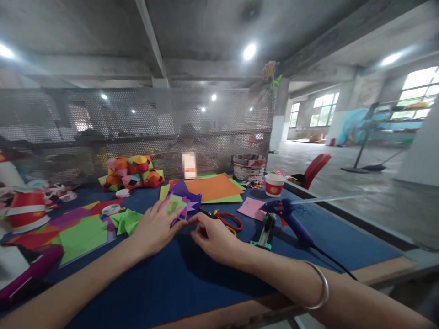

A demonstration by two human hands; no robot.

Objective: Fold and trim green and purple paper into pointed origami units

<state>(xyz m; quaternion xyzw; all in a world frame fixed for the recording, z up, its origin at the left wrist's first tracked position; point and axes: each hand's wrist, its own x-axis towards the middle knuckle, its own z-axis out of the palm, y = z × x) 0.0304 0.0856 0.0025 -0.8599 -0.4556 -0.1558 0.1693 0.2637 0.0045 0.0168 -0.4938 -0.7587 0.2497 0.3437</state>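
My left hand point(154, 226) reaches over a folded purple and green paper piece point(176, 203), its fingers stretched out and the thumb pointing right. Whether it grips that paper I cannot see. My right hand point(217, 237) is curled, thumb against forefinger, close to the left thumb tip; anything in the pinch is too small to make out. Red-handled scissors point(235, 221) lie just beyond the right hand, partly covered by it. Folded bright green paper point(128, 221) rests left of my left hand.
Right of my hands are a blue glue gun point(291, 221) with a long stick, a teal-ended tool point(264, 233), a pink sheet point(252, 208) and a paper cup point(274, 185). Orange sheets point(216, 187) and paper balls point(132, 171) lie behind, before a mesh screen point(137, 114).
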